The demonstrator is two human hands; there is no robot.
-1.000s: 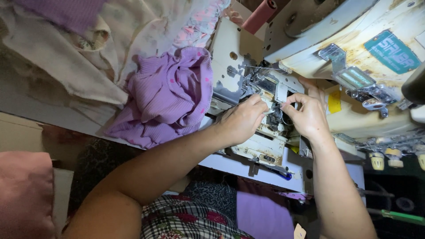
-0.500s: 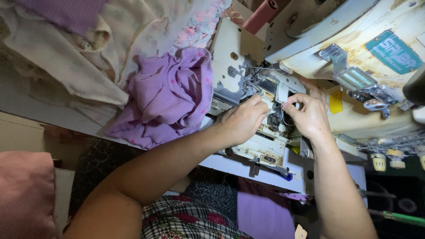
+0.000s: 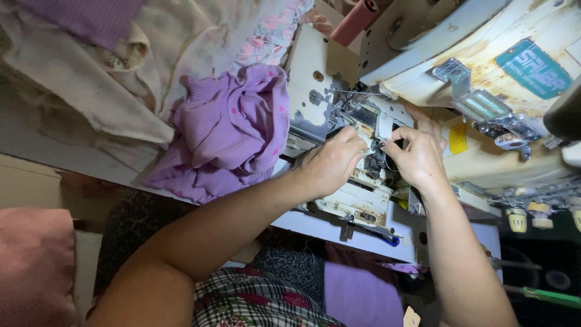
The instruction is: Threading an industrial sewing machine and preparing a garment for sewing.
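A worn cream sewing machine with rust stains fills the upper right. My left hand and my right hand meet at its needle area, fingertips pinched close together on small metal parts there. What the fingers grip is too small to make out; it may be thread. A crumpled purple ribbed cloth lies just left of my left hand, beside the machine's metal plate.
Cream and floral fabrics are piled at the upper left. A pink thread cone stands at the top. Small thread spools sit at the right. A pink cushion is at the lower left, a green-handled tool at the lower right.
Both hands stay at the needle area with only slight finger movement. The view has shifted a little.
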